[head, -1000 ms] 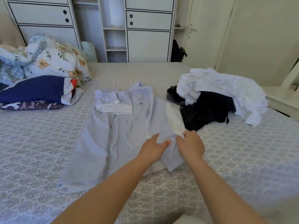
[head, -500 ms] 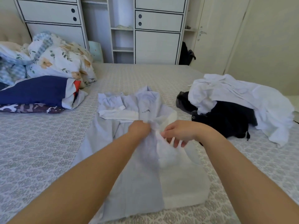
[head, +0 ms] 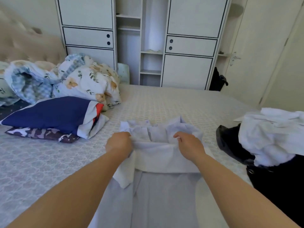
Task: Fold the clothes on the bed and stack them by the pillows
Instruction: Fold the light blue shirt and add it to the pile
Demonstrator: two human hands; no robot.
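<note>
Fingers of both hands grip pale shirt

Your shirt is thin, matt, pale blue cloth. Beneath it, the bedspread looks woven and textured. Right of the shirt, soft white cloth tops matt black fabric. Behind the bed, the wardrobe looks smooth, painted.
</note>
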